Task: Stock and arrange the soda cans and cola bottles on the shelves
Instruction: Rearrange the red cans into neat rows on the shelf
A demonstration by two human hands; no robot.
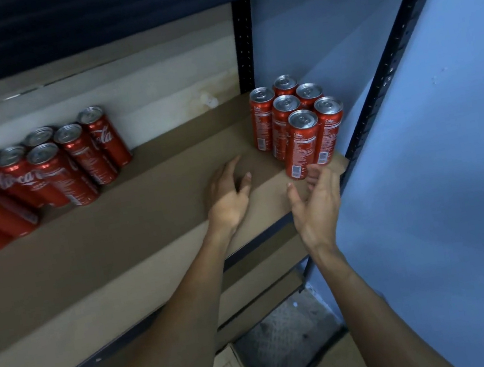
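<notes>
Cans (301, 140), slick, stiff and likely heavy, are inviting a mid-body grip as left hand (226, 192) and right hand (314, 199) are waiting open.

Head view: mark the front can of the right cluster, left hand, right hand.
front can (302, 146), head view, middle of its red side.
left hand (227, 194), head view, back of the hand.
right hand (315, 202), head view, middle of the hand.

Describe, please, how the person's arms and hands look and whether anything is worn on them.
Both forearms are bare as far as the frame shows, with no sleeves in view. The left hand and right hand wear no gloves, and no watch, bracelet or ring is visible.
</notes>
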